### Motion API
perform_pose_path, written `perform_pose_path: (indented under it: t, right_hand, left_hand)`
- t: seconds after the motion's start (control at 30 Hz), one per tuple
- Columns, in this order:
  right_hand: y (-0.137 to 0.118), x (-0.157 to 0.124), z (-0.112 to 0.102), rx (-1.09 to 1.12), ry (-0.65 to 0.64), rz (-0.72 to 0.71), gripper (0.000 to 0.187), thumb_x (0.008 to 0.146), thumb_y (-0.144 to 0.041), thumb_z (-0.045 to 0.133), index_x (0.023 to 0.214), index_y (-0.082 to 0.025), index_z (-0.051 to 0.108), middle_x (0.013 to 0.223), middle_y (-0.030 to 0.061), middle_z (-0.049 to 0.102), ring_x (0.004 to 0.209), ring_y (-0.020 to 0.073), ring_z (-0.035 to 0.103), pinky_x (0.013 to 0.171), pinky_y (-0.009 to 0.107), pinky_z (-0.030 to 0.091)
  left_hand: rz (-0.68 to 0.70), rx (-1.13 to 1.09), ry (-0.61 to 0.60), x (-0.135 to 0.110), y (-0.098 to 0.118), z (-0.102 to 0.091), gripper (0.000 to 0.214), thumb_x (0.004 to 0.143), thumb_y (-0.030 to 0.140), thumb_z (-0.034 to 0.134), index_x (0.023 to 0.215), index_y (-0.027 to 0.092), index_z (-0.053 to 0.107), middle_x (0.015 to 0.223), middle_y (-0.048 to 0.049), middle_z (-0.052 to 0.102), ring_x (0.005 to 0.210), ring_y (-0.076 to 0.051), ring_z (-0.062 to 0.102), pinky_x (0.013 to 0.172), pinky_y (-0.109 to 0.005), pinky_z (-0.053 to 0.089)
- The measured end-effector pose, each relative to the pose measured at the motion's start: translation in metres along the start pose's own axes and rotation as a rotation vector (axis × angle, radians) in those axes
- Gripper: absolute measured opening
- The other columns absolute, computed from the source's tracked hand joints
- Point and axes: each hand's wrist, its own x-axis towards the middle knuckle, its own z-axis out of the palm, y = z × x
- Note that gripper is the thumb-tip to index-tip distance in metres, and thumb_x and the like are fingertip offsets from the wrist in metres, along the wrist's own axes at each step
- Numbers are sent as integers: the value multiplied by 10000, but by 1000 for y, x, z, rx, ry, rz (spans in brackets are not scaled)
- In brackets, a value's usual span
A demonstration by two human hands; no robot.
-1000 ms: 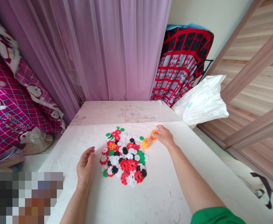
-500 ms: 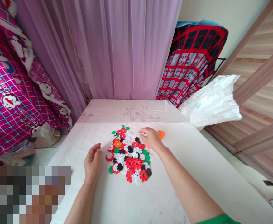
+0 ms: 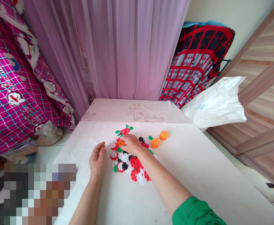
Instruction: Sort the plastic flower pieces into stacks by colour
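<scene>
A pile of flat snowflake-shaped plastic pieces (image 3: 129, 162) in red, white, black and green lies on the white table (image 3: 198, 168). My right hand (image 3: 131, 144) reaches across the pile, its fingertips pinched on an orange piece (image 3: 120, 143) near the pile's left side. Beside the pile on the left, my left hand (image 3: 97, 160) rests on its edge with the fingers loosely curled and nothing in it. Two small orange clusters (image 3: 159, 139) of joined pieces sit to the right of the pile.
A pink curtain (image 3: 118, 50) hangs behind the table. A red patterned cloth (image 3: 198, 62) and a white plastic bag (image 3: 218, 103) are at the right. Pink bedding (image 3: 12, 84) lies at the left. Wooden flooring runs along the right side.
My right hand left the orange clusters at the right and swept left across the pile to the orange piece. My left hand stayed beside the pile.
</scene>
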Motion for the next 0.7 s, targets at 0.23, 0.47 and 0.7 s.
perform_pose_path:
  t: [0.23,0.47,0.7]
  right_hand:
    - [-13,2,5,-47,31,44,307,841,-385,630,1103,-233,679,1166,80,689,1164,248,577,969,348,429]
    - [-22,5,3,-88,-11,80,493,793,-508,669,1184,-208,644,1227,125,660,1188,291,566,973,393,435]
    - [-46,11,2,-83,-28,228,374,789,-362,690,1111,-172,681,1123,148,709,1120,279,621,938,383,455]
  left_hand:
    - [13,17,-16,1,-2,-2,348,802,458,601,1053,230,681,1142,-69,702,1050,-215,643,950,-383,497]
    - [3,12,-12,0,1,-1,352,796,455,608,1053,225,683,1144,-75,704,1057,-221,644,948,-389,502]
    - [-7,26,-22,1,1,-2,378,787,464,607,1067,220,680,1150,-74,703,1062,-218,643,956,-373,494]
